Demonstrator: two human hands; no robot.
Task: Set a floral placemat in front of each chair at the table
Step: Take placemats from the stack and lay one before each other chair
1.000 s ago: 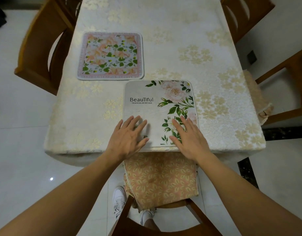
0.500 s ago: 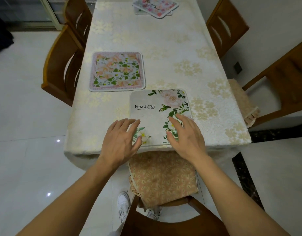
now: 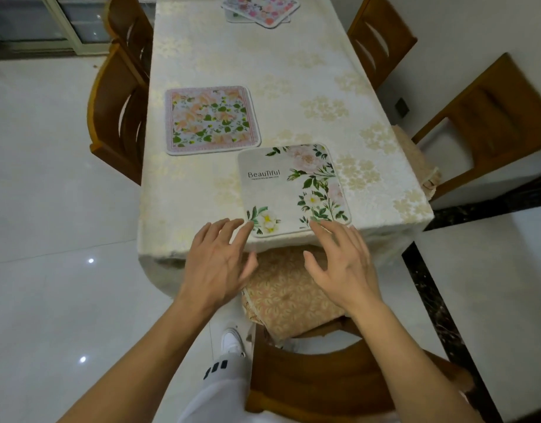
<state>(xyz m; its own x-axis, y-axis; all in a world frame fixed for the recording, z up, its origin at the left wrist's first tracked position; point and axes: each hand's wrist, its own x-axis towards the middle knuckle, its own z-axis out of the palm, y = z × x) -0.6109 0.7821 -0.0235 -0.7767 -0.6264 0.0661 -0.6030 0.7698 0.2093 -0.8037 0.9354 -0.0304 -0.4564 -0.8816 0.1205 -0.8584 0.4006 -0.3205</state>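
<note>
White mat [image 3: 290, 190] with the "Beautiful" print lies flat at the near end of the table [image 3: 263, 65], square to the edge and right above the cushioned chair [image 3: 293, 294] we stand behind, so that seat looks covered. Pink-bordered mat [image 3: 211, 120] sits flat on the left side, lined up with the left chair [image 3: 116, 117]; also looks done. Spare mats [image 3: 261, 9] are stacked at the far end, overlapping, not yet dealt out. We judge they go to the right-side chairs [image 3: 379, 38] next

Our left hand [image 3: 217, 264] is palm down, fingers spread and nearly straight, tips at the mat's near left corner; can't tell if they touch it. Holds nothing. Our right hand [image 3: 342, 264] mirrors it, palm down, fingers loosely splayed, fingertips just at the near right corner, thumb out over the chair cushion. Also holding nothing. Both forearms reach forward, roughly parallel, either side of the chair back
</note>
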